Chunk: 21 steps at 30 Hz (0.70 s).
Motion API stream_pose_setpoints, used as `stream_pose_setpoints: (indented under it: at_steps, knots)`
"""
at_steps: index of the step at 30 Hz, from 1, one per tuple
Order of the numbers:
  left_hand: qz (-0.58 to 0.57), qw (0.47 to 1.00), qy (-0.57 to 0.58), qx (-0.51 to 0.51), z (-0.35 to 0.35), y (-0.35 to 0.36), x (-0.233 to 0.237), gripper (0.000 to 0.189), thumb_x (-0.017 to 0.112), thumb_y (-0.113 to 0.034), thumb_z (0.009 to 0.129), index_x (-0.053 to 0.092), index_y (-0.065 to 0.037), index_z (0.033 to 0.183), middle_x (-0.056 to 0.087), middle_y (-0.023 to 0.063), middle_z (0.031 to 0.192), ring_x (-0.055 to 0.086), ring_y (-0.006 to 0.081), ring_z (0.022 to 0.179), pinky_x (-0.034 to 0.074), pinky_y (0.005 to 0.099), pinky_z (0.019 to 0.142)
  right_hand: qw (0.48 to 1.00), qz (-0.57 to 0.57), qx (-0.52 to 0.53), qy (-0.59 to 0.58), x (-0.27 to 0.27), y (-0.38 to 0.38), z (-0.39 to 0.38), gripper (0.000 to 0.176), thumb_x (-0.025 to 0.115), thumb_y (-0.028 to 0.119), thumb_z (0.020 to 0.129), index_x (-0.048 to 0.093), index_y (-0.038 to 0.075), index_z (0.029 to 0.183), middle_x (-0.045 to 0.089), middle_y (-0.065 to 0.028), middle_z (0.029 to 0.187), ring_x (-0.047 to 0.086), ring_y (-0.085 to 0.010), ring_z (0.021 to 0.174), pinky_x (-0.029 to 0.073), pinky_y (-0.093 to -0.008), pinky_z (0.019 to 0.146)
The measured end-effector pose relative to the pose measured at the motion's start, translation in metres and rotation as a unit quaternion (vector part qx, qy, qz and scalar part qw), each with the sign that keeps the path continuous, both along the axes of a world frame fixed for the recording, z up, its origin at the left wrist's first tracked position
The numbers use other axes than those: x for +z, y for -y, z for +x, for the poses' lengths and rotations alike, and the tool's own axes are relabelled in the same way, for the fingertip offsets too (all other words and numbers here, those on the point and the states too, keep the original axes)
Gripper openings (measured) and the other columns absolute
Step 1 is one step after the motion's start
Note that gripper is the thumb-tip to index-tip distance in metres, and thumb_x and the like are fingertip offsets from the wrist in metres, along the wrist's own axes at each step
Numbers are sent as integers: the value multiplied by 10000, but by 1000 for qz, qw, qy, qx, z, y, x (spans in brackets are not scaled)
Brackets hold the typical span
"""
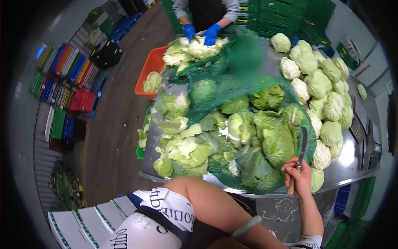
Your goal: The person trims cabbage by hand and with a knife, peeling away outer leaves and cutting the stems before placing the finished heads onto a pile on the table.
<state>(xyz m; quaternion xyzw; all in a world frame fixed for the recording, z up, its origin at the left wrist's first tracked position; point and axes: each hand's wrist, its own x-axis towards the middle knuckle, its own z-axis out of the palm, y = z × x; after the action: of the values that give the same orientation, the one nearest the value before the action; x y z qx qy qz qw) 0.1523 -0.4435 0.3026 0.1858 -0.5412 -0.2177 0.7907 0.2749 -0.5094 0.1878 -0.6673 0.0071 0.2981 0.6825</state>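
My right hand (299,174) grips a knife (302,149) near the table's front edge, its blade pointing up and away and its wooden handle end jutting below the palm. Just beyond it, leafy cabbages (277,143) lie in a green net (195,110). My left forearm (222,203) crosses the bottom of the view; the left hand itself does not show. Pale trimmed cabbages (319,85) are heaped to the right of the net. Loose outer leaves (186,149) cover the table's left part.
Across the table, a co-worker's blue-gloved hands (210,35) touch cabbage leaves. An orange crate (145,76) and a green crate (141,152) stand along the left edge. Green crates (277,16) are stacked behind. A metal device (357,129) lies at the right edge.
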Motion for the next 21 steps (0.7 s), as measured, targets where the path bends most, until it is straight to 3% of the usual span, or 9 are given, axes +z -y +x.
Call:
stream_pose_setpoints:
  at_steps: [5, 6, 7, 9, 10, 12, 16, 17, 21]
  knots:
    - [42, 967, 142, 207, 9, -153, -45, 336, 641, -287, 923, 624, -21, 1126, 671, 157, 1041, 623, 286, 1036, 476, 401, 861, 989, 59, 123, 52, -50, -135, -44, 483, 588, -22, 809, 544, -10, 1290, 603, -141, 1264, 594, -180, 1046, 466, -310, 930]
    - [95, 940, 61, 321, 14, -201, -56, 284, 627, -179, 899, 648, -26, 1136, 642, 113, 1179, 611, 278, 1089, 467, 394, 943, 987, 67, 127, 67, -80, -157, -51, 518, 579, -13, 809, 531, -1, 1325, 576, -127, 1315, 567, -193, 1121, 445, -312, 967]
    - [328, 825, -18, 460, 13, -253, -70, 387, 733, -226, 827, 640, -15, 1138, 632, 131, 1192, 611, 315, 1085, 471, 399, 944, 989, 4, 115, 92, -112, -176, -55, 532, 573, 1, 805, 521, 2, 1334, 573, -119, 1317, 555, -206, 1150, 430, -325, 988]
    - [448, 491, 120, 738, 30, -345, -144, 561, 772, -330, 789, 591, -52, 1241, 581, 157, 1287, 522, 353, 1219, 381, 479, 1054, 981, -84, 126, 121, -148, -205, -61, 565, 555, 43, 785, 498, 7, 1346, 549, -150, 1330, 502, -269, 1244, 361, -363, 1069]
    - [570, 351, 101, 736, 21, -380, -170, 733, 772, -440, 757, 518, -133, 1372, 451, 179, 1447, 430, 385, 1323, 332, 518, 1089, 951, -112, 128, 258, -177, -217, -60, 576, 538, 51, 772, 493, 10, 1345, 505, -202, 1361, 444, -338, 1295, 309, -399, 1111]
    - [766, 224, 59, 600, -5, -435, -223, 939, 779, -587, 680, 411, -256, 1478, 297, 170, 1560, 324, 431, 1396, 298, 568, 1106, 895, -235, 133, 356, -203, -234, -68, 595, 530, 58, 772, 476, 10, 1362, 441, -232, 1410, 380, -404, 1321, 272, -432, 1133]
    - [713, 468, -142, 502, -76, -472, -339, 1142, 795, -705, 570, 287, -350, 1529, 194, 183, 1600, 248, 481, 1419, 266, 688, 1065, 879, -257, 172, 364, -227, -246, -132, 645, 532, 69, 774, 403, 0, 1402, 294, -265, 1513, 253, -449, 1391, 205, -479, 1162]
    - [761, 409, -121, 489, -95, -460, -313, 1126, 827, -620, 578, 301, -313, 1525, 295, 199, 1545, 278, 436, 1402, 327, 570, 1093, 884, -252, 166, 356, -223, -249, -150, 657, 532, 63, 768, 392, 3, 1407, 272, -264, 1523, 236, -456, 1398, 194, -494, 1162]
    - [737, 364, -81, 563, -163, -441, -326, 1082, 868, -435, 609, 295, -356, 1523, 316, 159, 1509, 276, 423, 1385, 319, 627, 1063, 850, -316, 196, 374, -215, -274, -210, 699, 537, 20, 739, 366, 15, 1417, 230, -269, 1537, 201, -474, 1413, 170, -541, 1157]
